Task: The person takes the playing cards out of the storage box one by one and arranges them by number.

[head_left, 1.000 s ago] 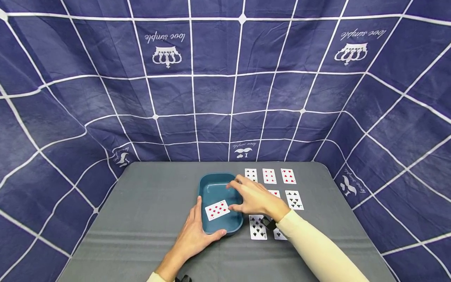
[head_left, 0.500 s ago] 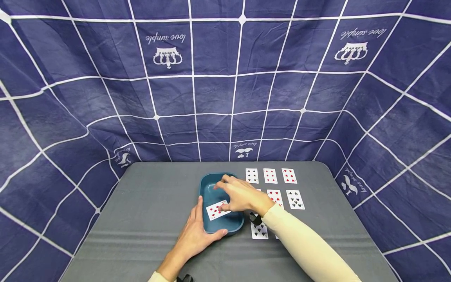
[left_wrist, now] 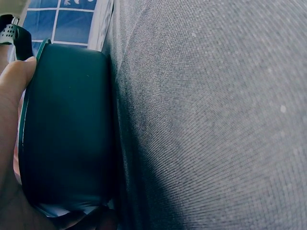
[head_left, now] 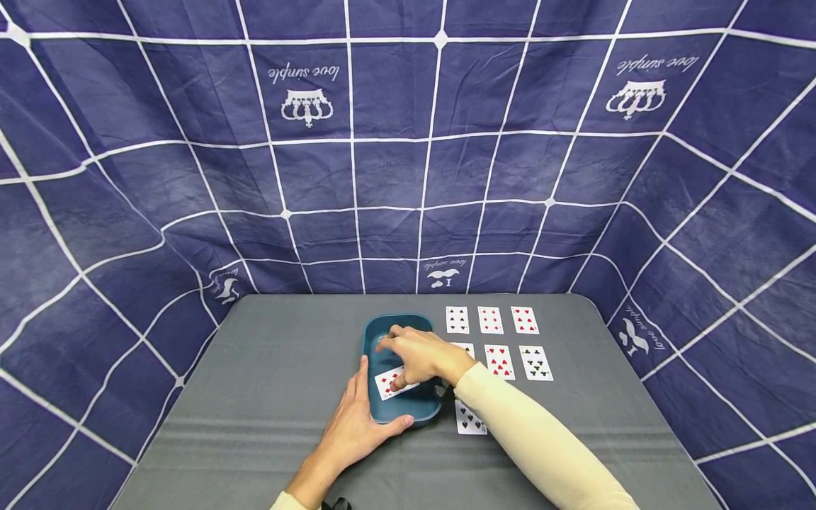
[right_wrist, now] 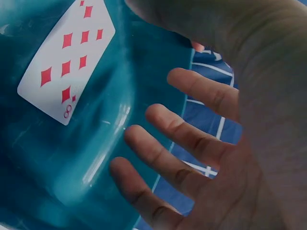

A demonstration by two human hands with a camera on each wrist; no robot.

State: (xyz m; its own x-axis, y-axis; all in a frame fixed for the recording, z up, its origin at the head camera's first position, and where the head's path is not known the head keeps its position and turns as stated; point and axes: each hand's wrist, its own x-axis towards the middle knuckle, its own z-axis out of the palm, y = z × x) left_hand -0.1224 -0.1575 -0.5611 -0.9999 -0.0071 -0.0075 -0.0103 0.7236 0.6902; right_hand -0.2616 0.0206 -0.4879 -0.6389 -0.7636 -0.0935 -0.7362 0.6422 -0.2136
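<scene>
A teal plastic tray [head_left: 406, 411] stands on the table, with the eight of diamonds playing card [head_left: 385, 387] lying face up on its floor. My left hand [head_left: 355, 419] holds the tray's near-left corner, fingers along the left wall and thumb at the near side. In the left wrist view, the thumb [left_wrist: 23, 74] rests at the rim of the tray. My right hand [head_left: 421, 354] is inside the tray, its thumb over the card and covering its right part. The right wrist view shows the fingers [right_wrist: 153, 153] spread and extended, apart from the card [right_wrist: 72, 67].
Face-up playing cards lie in rows right of the tray, among them the six of diamonds [head_left: 490, 320], a hearts card [head_left: 499, 362] and a clubs card [head_left: 536, 363]. The right arm hides part of the nearest row. A blue gridded curtain [head_left: 389, 170] surrounds the grey table [head_left: 287, 354].
My right hand has moved left from the tray's right edge to over the card inside. The left hand keeps its hold on the corner, and the card has stayed in place.
</scene>
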